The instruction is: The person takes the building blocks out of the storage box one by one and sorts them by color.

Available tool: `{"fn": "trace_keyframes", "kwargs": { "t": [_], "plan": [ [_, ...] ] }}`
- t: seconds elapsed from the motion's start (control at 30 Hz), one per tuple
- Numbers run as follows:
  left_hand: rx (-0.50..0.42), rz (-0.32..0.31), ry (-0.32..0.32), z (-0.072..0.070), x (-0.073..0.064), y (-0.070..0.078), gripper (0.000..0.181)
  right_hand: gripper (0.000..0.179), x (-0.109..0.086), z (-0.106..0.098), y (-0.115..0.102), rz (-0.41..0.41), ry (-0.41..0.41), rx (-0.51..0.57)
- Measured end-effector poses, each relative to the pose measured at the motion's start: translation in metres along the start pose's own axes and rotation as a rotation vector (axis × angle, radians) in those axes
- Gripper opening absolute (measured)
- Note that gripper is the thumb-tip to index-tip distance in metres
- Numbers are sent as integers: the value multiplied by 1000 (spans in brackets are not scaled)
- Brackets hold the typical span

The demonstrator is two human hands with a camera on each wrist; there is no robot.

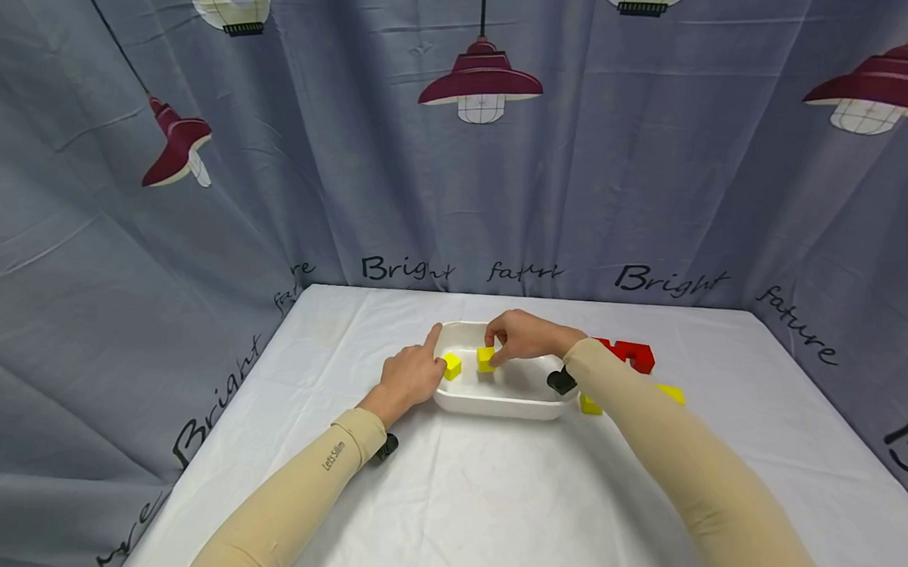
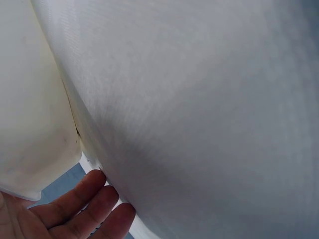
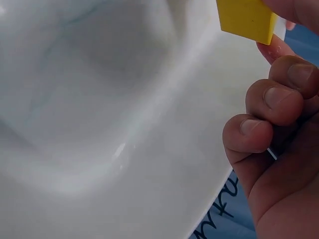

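A white dish [image 1: 503, 405] stands on the table. My right hand [image 1: 528, 335] is over it, pinching a yellow cube [image 1: 486, 360] between thumb and index finger. In the right wrist view the same cube [image 3: 246, 20] shows at the top, and the other fingers curl below it. Another yellow cube [image 1: 453, 366] lies inside the dish at its left end. My left hand [image 1: 410, 374] rests at the dish's left rim, with the index finger stretched along it. The left wrist view has the fingers [image 2: 102, 196] loosely extended beside the dish's outer wall [image 2: 35, 99].
Red blocks [image 1: 637, 356] lie to the right of the dish, partly behind my right forearm. A yellow block [image 1: 590, 405] sits by the dish's right corner, another yellow block [image 1: 671, 393] further right. A white cloth covers the table [image 1: 461, 500]; a grey-blue curtain [image 1: 391, 194] hangs behind.
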State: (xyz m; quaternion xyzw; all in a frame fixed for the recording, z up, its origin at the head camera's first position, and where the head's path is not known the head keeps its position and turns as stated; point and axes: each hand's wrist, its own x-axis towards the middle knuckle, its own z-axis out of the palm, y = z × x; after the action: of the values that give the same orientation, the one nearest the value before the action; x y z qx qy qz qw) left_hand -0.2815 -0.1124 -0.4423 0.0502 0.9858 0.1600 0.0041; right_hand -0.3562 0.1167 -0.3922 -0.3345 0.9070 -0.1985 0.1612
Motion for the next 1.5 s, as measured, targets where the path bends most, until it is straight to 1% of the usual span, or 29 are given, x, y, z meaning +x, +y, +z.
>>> {"fn": "trace_keyframes", "kwargs": {
  "t": [0.27,0.47,0.63,0.8,1.03,1.2,1.4,1.5],
  "plan": [
    [-1,9,3,1,0,-1,66,23,-25,-9,4,27,-5,12],
    [1,9,0,-1,0,-1,67,23,-45,-18,6,58,8,6],
    [-3,6,-7,-1,0,-1,67,22,-63,-23,10,59,24,-11],
    [0,4,-6,-1,1,-1,67,23,-81,-27,15,61,43,-6],
    [-5,2,-8,-1,0,-2,67,24,-102,-30,28,123,59,35],
    [-12,2,0,-1,1,-2,67,25,-117,-31,36,135,86,47],
    [-8,-3,-12,-1,1,-1,67,26,-135,-31,43,152,115,51],
    [-7,-7,-15,-1,1,-1,67,27,-144,-31,47,174,134,46]
  ]
}}
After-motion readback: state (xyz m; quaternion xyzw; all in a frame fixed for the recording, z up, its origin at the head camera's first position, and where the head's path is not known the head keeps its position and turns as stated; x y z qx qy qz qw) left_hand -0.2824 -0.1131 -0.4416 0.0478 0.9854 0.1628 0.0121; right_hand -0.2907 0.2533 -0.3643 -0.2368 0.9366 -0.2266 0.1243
